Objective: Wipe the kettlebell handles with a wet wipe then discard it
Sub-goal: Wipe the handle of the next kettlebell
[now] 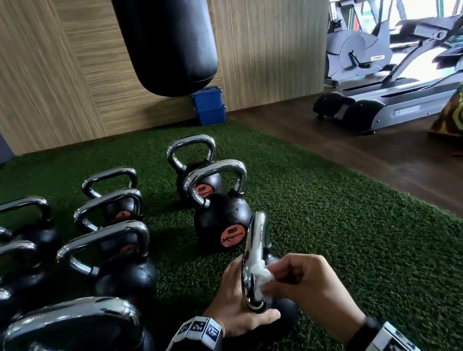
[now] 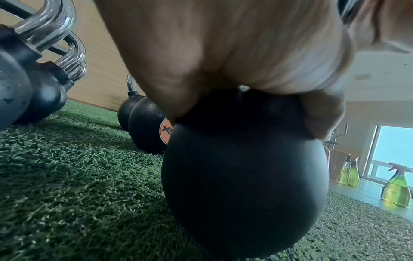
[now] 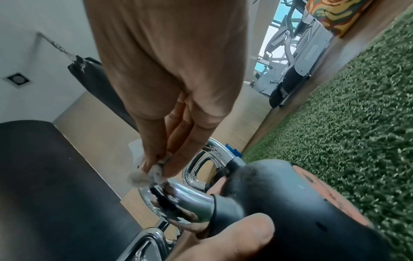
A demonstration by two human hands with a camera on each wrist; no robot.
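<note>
A: Where is the wet wipe?

B: Bunched white between the thumb and fingertips of the right hand, pressed against the near curve of a chrome handle. That handle belongs to the kettlebell directly under both hands, standing on green turf.

A: And the other hand?

B: The left hand lies on the left side of the black ball, the thumb over its near shoulder, fingers lightly bent and holding it steady.

A: What could go wrong?

B: Probably the small wad slips off the slick chrome, since only a pinch holds it. Sideways pressure might also rock the bell if the left hand eases off.

A: Anything hidden?

B: Most of the ball, behind the hands in the head view. The left fingertips cannot be seen. No bin for discarding is identifiable; blue crates stand well beyond the hands. Other kettlebells sit left of and beyond the hands, some cut off.
</note>
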